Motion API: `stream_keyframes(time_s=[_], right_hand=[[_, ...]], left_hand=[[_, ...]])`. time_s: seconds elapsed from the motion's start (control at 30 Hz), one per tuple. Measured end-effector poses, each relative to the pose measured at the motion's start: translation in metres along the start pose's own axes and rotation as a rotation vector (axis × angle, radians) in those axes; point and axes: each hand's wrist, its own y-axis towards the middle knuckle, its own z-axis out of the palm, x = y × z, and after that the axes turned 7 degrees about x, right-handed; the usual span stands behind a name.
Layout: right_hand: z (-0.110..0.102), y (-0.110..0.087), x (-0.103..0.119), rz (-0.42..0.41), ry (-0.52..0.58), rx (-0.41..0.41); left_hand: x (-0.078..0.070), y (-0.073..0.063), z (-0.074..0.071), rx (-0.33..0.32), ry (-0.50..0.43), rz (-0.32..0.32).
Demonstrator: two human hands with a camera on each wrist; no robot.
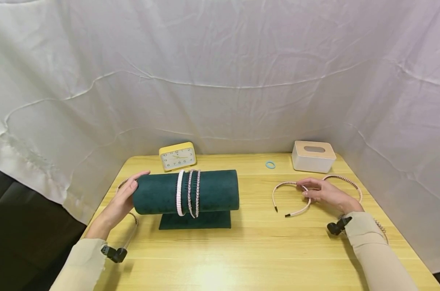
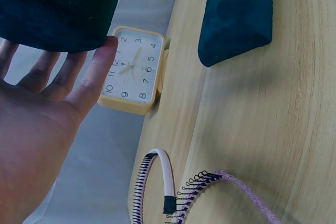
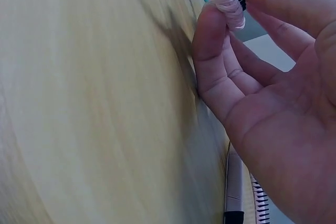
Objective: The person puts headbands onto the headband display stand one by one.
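Observation:
A dark green padded roll stand (image 1: 218, 192) bears a white-pink headband (image 1: 179, 196) and two thinner braided headbands (image 1: 189, 194) around its middle. My left hand (image 1: 119, 204) rests against the roll's left end; in the left wrist view its fingers (image 2: 94, 80) extend along that end. To the right, my right hand (image 1: 327, 195) pinches a pink wrapped headband (image 1: 286, 184) by one side between thumb and fingers. Small black teeth line its inner edge, seen in the right wrist view. Its dark tips point toward the left and front.
At the back stand a yellow clock (image 1: 178, 157) and a white tissue box (image 1: 312, 159) with a wooden top. A light blue ring (image 1: 270, 165) lies beside the box. More headbands lie by my left arm (image 2: 167, 174) and around my right wrist (image 1: 351, 183). White cloth hangs behind the table.

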Motion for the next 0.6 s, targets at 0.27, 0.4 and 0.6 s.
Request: stream_keyframes(time_s=[0.27,0.4,0.6], right_hand=[[0.0006,0.0001,0.0008,0.006,-0.003,0.012],[0.0010,-0.0001,0.0006,0.007,-0.008,0.019],[0.0021,-0.0015,0.0029,0.009,0.020,-0.001]], left_hand=[[0.0001,-0.0002,-0.0002,0.002,0.000,0.000],[-0.0002,-0.0003,-0.0001,0.002,0.004,-0.002],[-0.0002,-0.0004,-0.0002,0.004,0.009,-0.006]])
